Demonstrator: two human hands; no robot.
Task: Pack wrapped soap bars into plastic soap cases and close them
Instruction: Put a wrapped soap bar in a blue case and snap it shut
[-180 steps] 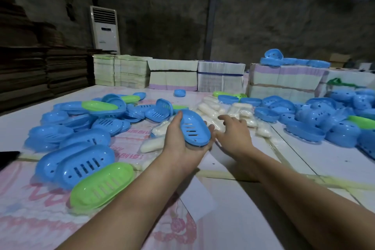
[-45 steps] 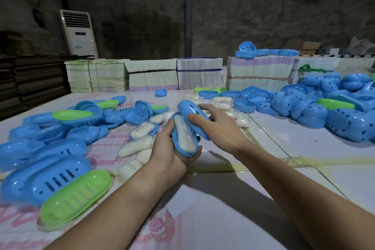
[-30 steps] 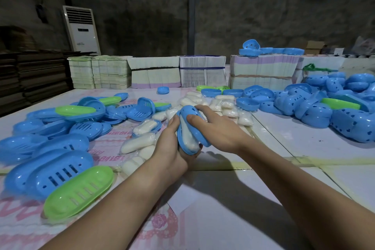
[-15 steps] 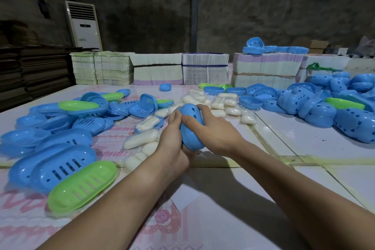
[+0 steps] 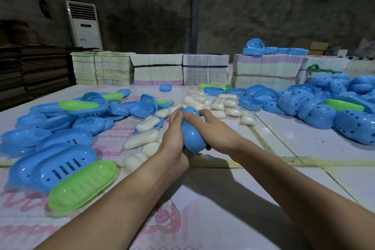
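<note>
Here, in the head view, both hands clamp one closed oval blue plastic soap case just above the white table, directly in front of the heap of wrapped white soap bars. The left hand wraps its fingers around the case's left side; the right hand curls over the right. To seat the halves well, squeeze evenly along both rims. The case's long axis runs away from the person, tilted upward.

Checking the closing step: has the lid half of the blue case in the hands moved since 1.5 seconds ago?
Yes. The lid has swung down onto the blue case, hiding the soap; left hand and right hand grip it over the same table seam.
</note>
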